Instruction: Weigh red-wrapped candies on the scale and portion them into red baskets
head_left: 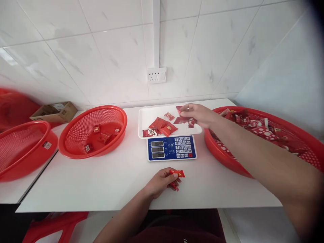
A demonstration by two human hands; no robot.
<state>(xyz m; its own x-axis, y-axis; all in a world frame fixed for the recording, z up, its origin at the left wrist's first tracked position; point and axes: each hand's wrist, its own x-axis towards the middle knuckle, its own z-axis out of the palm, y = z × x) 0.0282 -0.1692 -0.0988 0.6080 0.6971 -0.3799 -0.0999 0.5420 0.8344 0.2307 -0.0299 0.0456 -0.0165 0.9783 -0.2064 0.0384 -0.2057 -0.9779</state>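
My left hand (164, 182) is closed around small red candy packets (179, 173), over the table in front of the scale. Above the right part of the white weighing tray (143, 118), my right hand (194, 114) pinches a red packet (178, 109). More red packets (169, 128) lie on the tray, one of them with a white patch and black lettering. Below the tray is the blue panel of the digital scale (170, 148), with three displays and a keypad. Some dark red wrappers beneath my right hand are partly hidden by it.
Right of the scale stands a large red basket (227, 167) with many red packets, partly behind my right forearm. A red basket (76, 135) with several packets is on the left. Farther left are another red basket (48, 135) and a cardboard box (68, 109). A socket (157, 75) is on the wall.
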